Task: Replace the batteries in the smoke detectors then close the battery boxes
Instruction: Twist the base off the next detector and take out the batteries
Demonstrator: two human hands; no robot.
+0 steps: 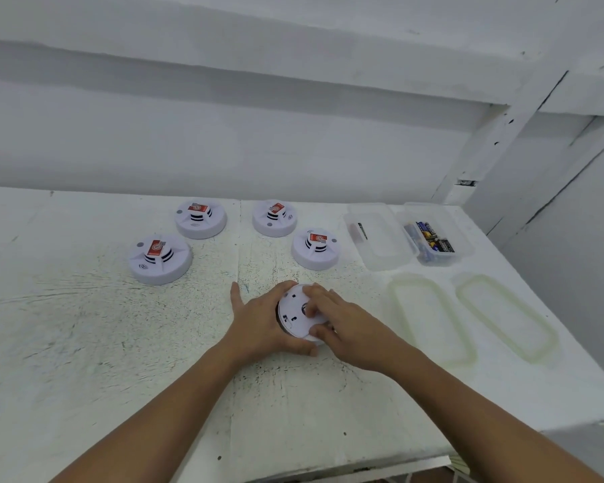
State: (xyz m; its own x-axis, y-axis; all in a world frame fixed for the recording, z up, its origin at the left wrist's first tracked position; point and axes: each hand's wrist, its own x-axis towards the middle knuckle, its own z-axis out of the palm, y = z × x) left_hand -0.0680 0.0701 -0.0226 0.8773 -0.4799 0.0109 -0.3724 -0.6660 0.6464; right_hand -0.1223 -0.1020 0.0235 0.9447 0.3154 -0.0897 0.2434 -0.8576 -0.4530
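A white smoke detector (295, 317) lies upside down near the middle of the table, its flat back facing up. My left hand (262, 322) grips its left rim, thumb curled under the near edge. My right hand (342, 322) rests on top of the back, fingertips curled onto the cover. Several more detectors stand face up with red stickers: one at the left (160, 259), one behind it (200, 218), one at the back middle (274, 217) and one to its right (315, 248). A clear box (433, 238) at the right holds batteries.
A second clear box (377, 238) beside the battery box holds a small dark item. Two clear lids (429, 318) (506, 315) lie flat in front of the boxes. The white table (119, 343) ends at the right and near edges; a white wall stands behind.
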